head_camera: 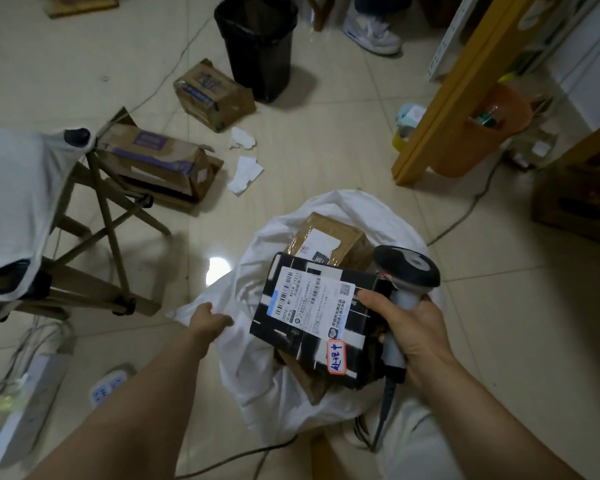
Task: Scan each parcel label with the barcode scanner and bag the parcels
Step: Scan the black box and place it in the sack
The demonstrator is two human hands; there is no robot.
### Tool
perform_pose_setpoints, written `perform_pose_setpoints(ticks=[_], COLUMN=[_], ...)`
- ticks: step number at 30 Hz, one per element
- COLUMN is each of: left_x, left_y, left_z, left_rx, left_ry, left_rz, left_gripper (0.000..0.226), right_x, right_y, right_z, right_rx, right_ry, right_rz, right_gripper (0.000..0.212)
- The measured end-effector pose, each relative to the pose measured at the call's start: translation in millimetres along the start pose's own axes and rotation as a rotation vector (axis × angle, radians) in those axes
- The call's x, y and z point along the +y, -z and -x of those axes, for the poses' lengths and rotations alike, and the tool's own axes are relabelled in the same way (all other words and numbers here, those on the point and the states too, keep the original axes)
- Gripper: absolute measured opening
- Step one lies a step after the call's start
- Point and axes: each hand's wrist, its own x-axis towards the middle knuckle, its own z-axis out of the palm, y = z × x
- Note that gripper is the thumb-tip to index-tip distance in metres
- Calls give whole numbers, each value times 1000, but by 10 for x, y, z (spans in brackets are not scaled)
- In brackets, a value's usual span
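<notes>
Resting over the mouth of the white bag, the black parcel lies label up, pinned against the barcode scanner by the right hand, which is wrapped around both. A brown parcel sits in the bag just beyond it. The left hand pinches the bag's rim, well apart from the right. Two cardboard boxes lie on the floor beyond the left hand.
</notes>
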Motion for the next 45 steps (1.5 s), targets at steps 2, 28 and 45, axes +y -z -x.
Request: perform_pose_setpoints(ticks=[2, 28, 45], left_x=[-33, 700, 270], left_y=[-78, 599, 397], left_z=[34, 739, 389], left_rx=[-47, 25, -121], left_ry=[11, -286, -45], left_rz=[-10, 289, 515], left_gripper=[93, 9, 81], right_x=[-11, -83, 42], right_y=[-11, -867, 407], right_z=[-17, -263, -749], right_rx=[-7, 1, 222], right_ry=[4, 105, -339], right_rz=[17, 665, 321], right_gripper=[28, 50, 21])
